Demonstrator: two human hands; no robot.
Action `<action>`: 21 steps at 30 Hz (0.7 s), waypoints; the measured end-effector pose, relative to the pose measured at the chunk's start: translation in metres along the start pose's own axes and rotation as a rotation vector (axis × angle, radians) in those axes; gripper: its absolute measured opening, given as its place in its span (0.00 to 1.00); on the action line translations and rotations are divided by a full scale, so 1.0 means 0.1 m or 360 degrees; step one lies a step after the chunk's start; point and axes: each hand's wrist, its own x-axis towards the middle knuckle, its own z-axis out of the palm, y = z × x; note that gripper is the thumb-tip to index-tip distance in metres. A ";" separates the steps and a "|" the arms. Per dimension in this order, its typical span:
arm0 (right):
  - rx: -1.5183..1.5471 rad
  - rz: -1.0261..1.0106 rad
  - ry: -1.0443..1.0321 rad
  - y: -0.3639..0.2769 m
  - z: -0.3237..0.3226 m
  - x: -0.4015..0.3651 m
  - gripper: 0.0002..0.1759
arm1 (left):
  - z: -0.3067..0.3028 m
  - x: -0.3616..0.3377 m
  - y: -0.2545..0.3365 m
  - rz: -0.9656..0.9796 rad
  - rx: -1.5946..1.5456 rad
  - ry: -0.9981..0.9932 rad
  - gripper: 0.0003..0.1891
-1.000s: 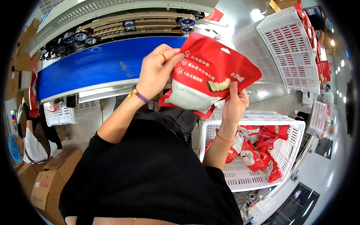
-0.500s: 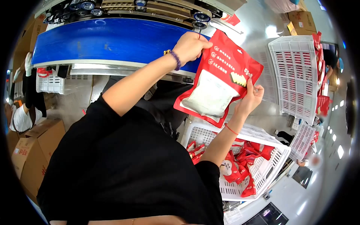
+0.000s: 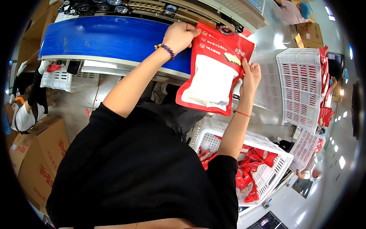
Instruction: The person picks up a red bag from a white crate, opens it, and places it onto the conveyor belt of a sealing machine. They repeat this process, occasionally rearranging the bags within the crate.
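Observation:
A red food pouch with white printing and a large pale window is held up in front of me, over the near edge of the blue conveyor belt. My left hand, with a purple bead bracelet on its wrist, pinches the pouch's upper left corner. Along the opposite side edge, my right hand grips it between thumb and fingers; a thin red cord circles that wrist. Below my right forearm stands a white plastic crate with several red pouches inside.
Machine rollers run behind the belt. Stacked white crates with red pouches stand at right. Cardboard boxes sit at lower left, near a co-worker in white. Other people are at the right.
Both hands have moved slightly up and left with the pouch, which now hangs more upright. Its window looks brighter. The view has shifted a little.

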 end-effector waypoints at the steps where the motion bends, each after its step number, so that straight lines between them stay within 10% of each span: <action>1: -0.0034 0.0055 -0.0033 -0.06 0.10 -0.04 0.19 | -0.09 -0.02 -0.02 0.0041 0.0044 0.0028 0.17; 11: 0.0115 0.0156 -0.0164 0.03 0.86 -0.32 0.23 | -0.95 -0.25 -0.03 0.0108 0.0118 0.0207 0.16; 21: 0.0215 -0.0035 0.0107 -0.17 0.45 -1.34 0.14 | -0.91 -0.89 0.06 -0.0168 -0.0429 -0.0266 0.13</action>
